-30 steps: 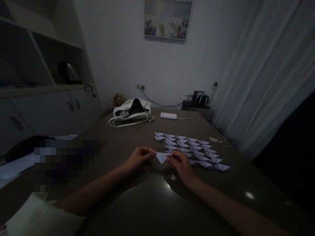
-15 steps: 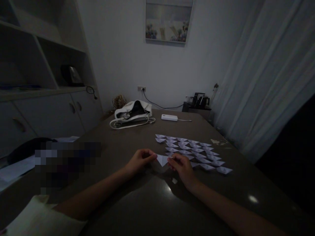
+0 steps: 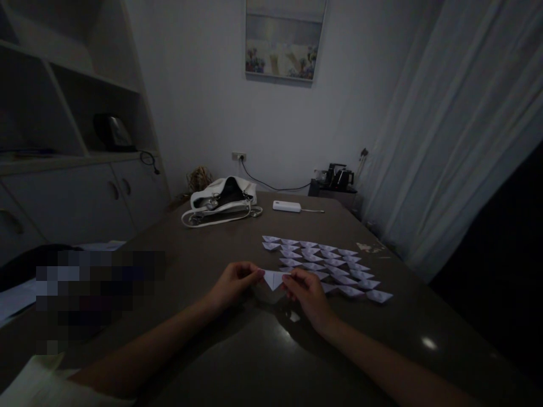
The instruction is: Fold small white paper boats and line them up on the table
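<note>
Between my two hands a small folded white paper (image 3: pixel 273 280) is held above the table, a downward-pointing triangle with a crease down its middle. My left hand (image 3: pixel 236 282) pinches its left corner between thumb and fingers. At the opposite corner my right hand (image 3: pixel 309 294) has its thumb and fingers closed on the paper. Just beyond and to the right of my right hand, several folded paper boats (image 3: pixel 339 271) stand in rows; my right hand hides part of the nearest ones.
A white handbag (image 3: pixel 224 198) lies at the table's far left, and a white power bank (image 3: pixel 287 206) with a short cable is right of it. White sheets (image 3: pixel 17 299) and a blurred-out patch are at the left. A kettle (image 3: pixel 343 178) stands beyond the far right edge.
The whole view has shifted slightly, so things appear a little further left and lower. Both hands keep their pinch on the folded paper, which looks nearly the same.
</note>
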Motion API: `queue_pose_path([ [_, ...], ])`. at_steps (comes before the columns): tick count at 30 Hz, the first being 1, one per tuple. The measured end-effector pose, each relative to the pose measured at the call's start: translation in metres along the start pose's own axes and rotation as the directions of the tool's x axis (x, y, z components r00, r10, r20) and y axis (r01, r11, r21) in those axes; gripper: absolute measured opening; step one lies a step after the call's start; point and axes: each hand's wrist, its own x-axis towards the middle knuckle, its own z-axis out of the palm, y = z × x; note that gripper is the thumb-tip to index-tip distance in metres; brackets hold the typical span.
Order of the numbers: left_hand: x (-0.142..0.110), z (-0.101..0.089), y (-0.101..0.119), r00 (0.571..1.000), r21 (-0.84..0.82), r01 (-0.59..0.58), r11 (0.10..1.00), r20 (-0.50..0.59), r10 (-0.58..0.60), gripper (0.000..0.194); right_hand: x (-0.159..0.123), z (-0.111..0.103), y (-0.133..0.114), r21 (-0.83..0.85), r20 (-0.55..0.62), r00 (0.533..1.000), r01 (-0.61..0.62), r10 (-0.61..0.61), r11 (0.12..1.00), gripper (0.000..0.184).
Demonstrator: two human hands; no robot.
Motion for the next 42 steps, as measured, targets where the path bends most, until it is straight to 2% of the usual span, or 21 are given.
queue_pose_path([
  [5, -0.0018, 0.0018, 0.0041, 0.999, -0.015, 0.037, 0.999, -0.027, -0.038, 0.031, 0.0005, -0.0005, 0.0014, 0.009, -0.021, 1.0, 0.016, -0.015, 1.0, 0.031],
  [18, 0.0009, 0.002, -0.0007, 1.0, 0.044, 0.02, 0.999, -0.006, -0.02, 0.031, 0.0021, -0.0027, 0.0008, -0.027, -0.096, 0.995, 0.01, -0.012, 1.0, 0.028],
  [30, -0.0045, 0.0044, 0.0075, 0.999, -0.034, 0.036, 0.999, -0.038, -0.037, 0.027, 0.0004, 0.0005, 0.0032, -0.002, -0.006, 1.0, -0.012, 0.012, 1.0, 0.03],
  [36, -0.0035, 0.0015, 0.0034, 0.999, 0.012, 0.033, 0.999, -0.021, -0.033, 0.028, -0.0012, -0.0017, -0.0028, -0.04, -0.023, 1.0, 0.001, -0.002, 0.999, 0.029],
  [42, -0.003, 0.0031, 0.0033, 1.0, -0.018, 0.02, 1.0, -0.018, -0.02, 0.026, -0.0004, -0.0018, 0.0002, -0.015, -0.018, 1.0, 0.018, -0.018, 1.0, 0.029],
])
